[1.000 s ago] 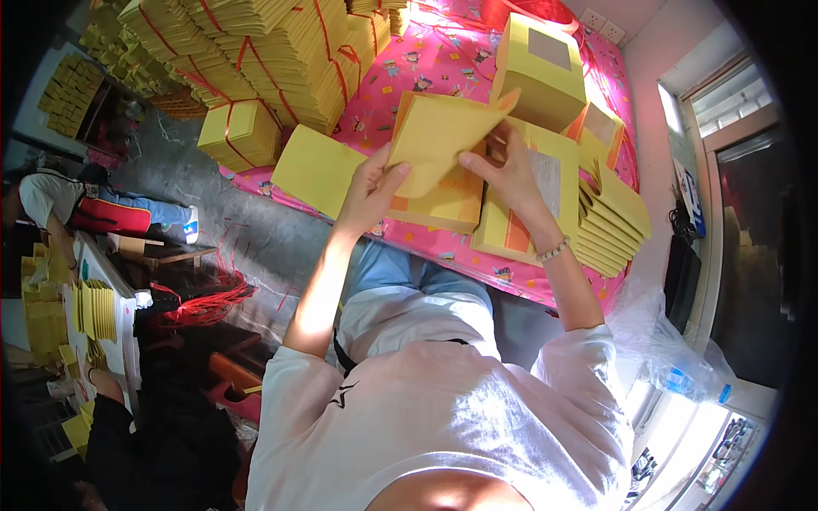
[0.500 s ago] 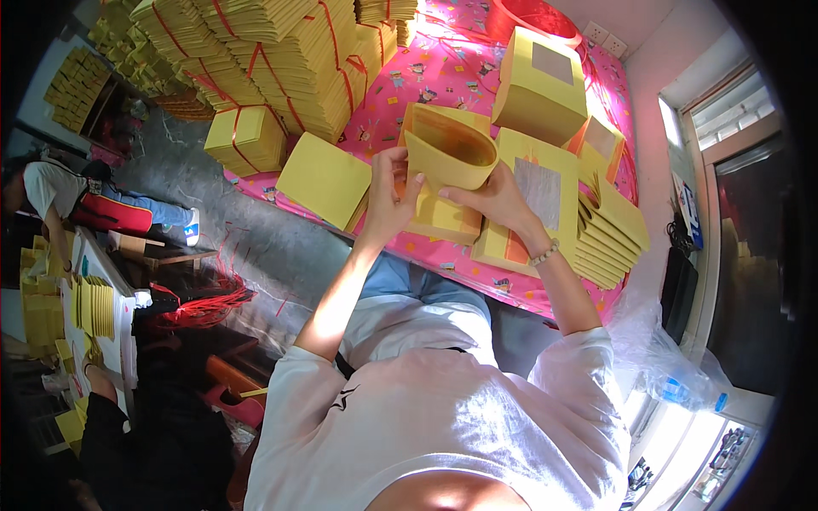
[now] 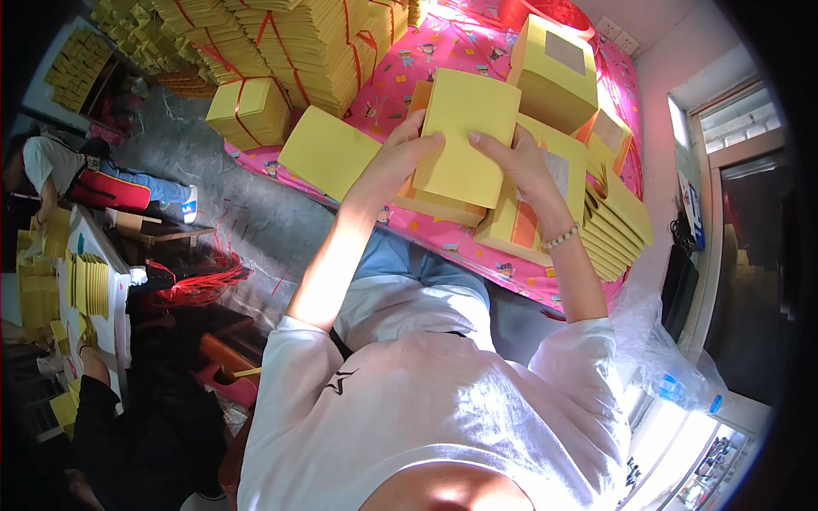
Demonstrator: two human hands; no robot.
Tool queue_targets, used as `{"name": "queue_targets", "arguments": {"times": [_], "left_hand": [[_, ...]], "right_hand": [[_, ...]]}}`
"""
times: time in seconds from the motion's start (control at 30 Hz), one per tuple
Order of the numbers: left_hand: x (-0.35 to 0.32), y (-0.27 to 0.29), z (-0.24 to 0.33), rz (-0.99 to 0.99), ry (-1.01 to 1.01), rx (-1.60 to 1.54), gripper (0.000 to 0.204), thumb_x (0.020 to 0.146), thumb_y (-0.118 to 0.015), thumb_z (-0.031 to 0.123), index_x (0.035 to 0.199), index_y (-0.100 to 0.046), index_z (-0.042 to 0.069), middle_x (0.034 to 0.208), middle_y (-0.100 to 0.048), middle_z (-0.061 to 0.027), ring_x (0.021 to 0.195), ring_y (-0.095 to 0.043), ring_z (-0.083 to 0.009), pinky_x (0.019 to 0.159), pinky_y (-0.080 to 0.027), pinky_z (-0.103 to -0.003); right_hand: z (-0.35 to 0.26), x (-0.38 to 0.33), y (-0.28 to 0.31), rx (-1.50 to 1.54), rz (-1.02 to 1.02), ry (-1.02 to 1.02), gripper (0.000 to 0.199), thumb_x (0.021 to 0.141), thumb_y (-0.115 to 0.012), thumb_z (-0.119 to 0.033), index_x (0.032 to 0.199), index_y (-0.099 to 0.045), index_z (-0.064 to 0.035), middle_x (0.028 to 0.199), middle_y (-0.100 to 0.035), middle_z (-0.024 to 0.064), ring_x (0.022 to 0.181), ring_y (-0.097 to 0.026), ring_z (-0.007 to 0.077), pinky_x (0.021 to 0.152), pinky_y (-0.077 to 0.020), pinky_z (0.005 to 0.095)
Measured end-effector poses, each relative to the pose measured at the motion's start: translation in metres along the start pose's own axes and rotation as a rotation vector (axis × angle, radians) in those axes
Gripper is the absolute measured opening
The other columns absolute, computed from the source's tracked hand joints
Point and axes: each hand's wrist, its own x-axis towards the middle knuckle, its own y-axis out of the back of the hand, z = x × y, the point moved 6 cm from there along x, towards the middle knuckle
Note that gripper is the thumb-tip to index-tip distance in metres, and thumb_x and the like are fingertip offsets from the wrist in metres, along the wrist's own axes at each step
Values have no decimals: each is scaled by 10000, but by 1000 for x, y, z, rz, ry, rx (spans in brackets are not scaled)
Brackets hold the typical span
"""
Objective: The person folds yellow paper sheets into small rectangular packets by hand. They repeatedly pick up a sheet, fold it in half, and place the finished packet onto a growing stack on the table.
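Observation:
A flat rectangular piece of folded yellow paper [image 3: 469,136] is held up between my two hands, its plain face toward me. My left hand [image 3: 397,160] grips its left edge, thumb lying on the front and the other fingers behind. From the right side my right hand [image 3: 521,166] pinches it the same way, with a beaded bracelet on that wrist. Just below and behind the paper lies a yellow stack [image 3: 439,207], mostly covered by it. Beside my right hand is another yellow paper stack [image 3: 558,175] with a grey panel and orange markings.
A pink patterned tablecloth [image 3: 452,247] covers the table. Tall yellow paper bundles tied with red straps [image 3: 315,51] stand at the far left. A thick yellow block [image 3: 550,81] and fanned yellow packets [image 3: 618,226] lie to the right. Other people sit at a white table [image 3: 94,247] on the left.
The yellow paper, bowed open like a tube before, is now flat with its face toward me. Both hands have risen slightly with it. The view has shifted a little.

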Motion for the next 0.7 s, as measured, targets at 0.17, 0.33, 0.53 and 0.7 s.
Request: {"name": "queue_targets", "arguments": {"times": [0.17, 0.33, 0.53, 0.7], "left_hand": [[0, -3, -1, 59, 53, 5, 462, 896, -510, 89, 1334, -394, 0, 1256, -524, -122, 1168, -511, -185, 986, -398, -313], [3, -3, -5, 54, 79, 67, 403, 947, -473, 104, 1335, -392, 29, 1251, -522, -107, 1154, -533, -179, 955, -444, -318], [-2, -9, -1, 87, 111, 92, 394, 951, -465, 128, 1333, -401, 58, 1237, -540, -96, 1132, -546, -176, 934, -459, -319], [-1, -9, 0, 76, 51, 123, 388, 956, -471, 137, 1325, -395, 44, 1230, -533, -87, 1136, -526, -160, 945, -436, -308]], "right_hand": [[3, -5, -1, 61, 19, -59, 498, 823, -735, -239, 1189, -562, 52, 1103, -642, 128, 973, -635, 171, 831, -512, 283], [5, -7, -2, 116, 42, -109, 493, 822, -732, -233, 1188, -564, 50, 1101, -644, 137, 972, -638, 176, 829, -514, 284], [8, -8, -2, 120, 53, -100, 484, 823, -730, -229, 1185, -566, 48, 1093, -647, 133, 962, -641, 174, 820, -518, 285], [5, -9, -2, 86, 58, -69, 464, 825, -725, -201, 1190, -568, 38, 1092, -649, 125, 964, -641, 176, 820, -519, 285]]}}
